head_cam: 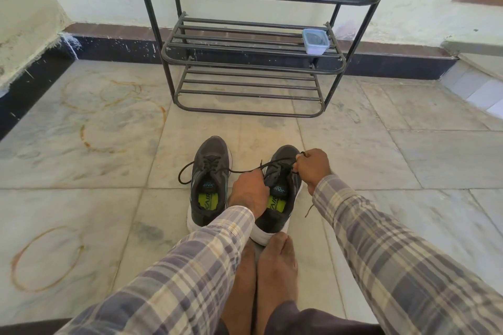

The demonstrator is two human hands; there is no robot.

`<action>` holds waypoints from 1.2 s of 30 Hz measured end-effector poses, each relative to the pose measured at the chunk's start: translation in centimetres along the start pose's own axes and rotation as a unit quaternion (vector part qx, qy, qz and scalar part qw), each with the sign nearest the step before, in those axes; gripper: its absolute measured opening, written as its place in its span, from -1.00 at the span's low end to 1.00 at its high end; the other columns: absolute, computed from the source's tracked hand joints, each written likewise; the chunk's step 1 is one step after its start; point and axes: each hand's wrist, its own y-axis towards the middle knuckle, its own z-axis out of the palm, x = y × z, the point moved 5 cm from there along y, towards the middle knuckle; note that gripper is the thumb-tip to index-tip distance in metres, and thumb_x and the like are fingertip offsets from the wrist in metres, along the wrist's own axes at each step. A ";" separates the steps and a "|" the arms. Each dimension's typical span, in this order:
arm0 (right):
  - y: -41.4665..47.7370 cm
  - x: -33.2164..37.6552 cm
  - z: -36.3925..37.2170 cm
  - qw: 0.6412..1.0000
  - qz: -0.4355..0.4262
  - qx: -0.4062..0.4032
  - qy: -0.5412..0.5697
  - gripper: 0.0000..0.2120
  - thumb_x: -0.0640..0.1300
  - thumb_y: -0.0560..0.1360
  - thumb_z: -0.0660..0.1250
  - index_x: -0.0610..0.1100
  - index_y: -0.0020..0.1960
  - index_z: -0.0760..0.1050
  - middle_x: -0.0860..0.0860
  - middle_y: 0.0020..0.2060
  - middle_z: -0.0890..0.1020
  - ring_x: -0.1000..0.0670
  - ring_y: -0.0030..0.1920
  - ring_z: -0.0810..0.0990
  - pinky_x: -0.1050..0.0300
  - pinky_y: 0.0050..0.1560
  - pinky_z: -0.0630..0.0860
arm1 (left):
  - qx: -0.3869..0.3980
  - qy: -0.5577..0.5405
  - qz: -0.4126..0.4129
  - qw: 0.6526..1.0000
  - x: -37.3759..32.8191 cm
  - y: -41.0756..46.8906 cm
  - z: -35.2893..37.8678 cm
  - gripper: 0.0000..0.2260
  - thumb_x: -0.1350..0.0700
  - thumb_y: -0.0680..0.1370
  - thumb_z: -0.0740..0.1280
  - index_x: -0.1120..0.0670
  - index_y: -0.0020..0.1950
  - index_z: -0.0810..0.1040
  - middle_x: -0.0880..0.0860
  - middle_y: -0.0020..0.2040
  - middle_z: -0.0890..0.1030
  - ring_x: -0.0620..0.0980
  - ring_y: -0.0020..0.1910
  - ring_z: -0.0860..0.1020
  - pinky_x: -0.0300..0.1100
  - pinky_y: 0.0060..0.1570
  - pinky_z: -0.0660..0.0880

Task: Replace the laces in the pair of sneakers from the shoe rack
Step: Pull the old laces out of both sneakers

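Sleeves (pixel 190 266) outstretched; left hand (pixel 249 190) grips sneaker (pixel 285 155), right hand (pixel 313 168) pinches lace (pixel 309 210).

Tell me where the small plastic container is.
In the head view, the small plastic container sits at the right end of the shoe rack's middle shelf, beyond and to the right of the two grey sneakers on the floor.

matt metal shoe rack (pixel 253 46), glossy stone floor (pixel 81 130) — mesh-cloth sneakers (pixel 211 171), plaid cloth sleeves (pixel 381 253)
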 end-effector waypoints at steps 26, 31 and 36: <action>-1.6 3.0 -1.4 0.976 0.072 0.021 0.206 -0.81 -0.30 0.56 0.12 -0.24 -0.16 0.47 -0.21 -0.12 0.61 -0.14 -0.10 0.60 0.05 -0.11 0.46 | -0.034 -0.026 -0.013 0.999 0.6 -0.1 1.1 -0.87 0.03 0.63 0.24 0.08 0.06 0.47 0.01 -0.10 0.46 -0.02 -0.13 0.42 -0.16 -0.12 0.37; -2.6 3.5 -1.0 0.906 0.116 0.043 0.405 -0.77 -0.21 0.59 0.09 -0.12 -0.25 0.29 -0.06 -0.45 0.34 -0.04 -0.50 0.35 0.08 -0.33 0.46 | -0.029 -0.029 -0.014 0.999 0.6 -0.1 1.2 -0.84 0.04 0.63 0.25 0.11 0.13 0.49 0.02 -0.08 0.47 -0.01 -0.11 0.43 -0.16 -0.11 0.38; -2.3 3.4 0.0 0.913 -0.202 0.117 -0.334 -0.78 0.09 0.50 0.31 0.01 0.06 0.43 -0.06 -0.11 0.61 -0.13 -0.14 0.58 -0.01 -0.06 0.57 | -0.027 -0.017 -0.013 0.999 0.7 -0.2 1.2 -0.83 0.05 0.64 0.24 0.11 0.15 0.48 0.03 -0.07 0.46 0.00 -0.12 0.42 -0.16 -0.11 0.37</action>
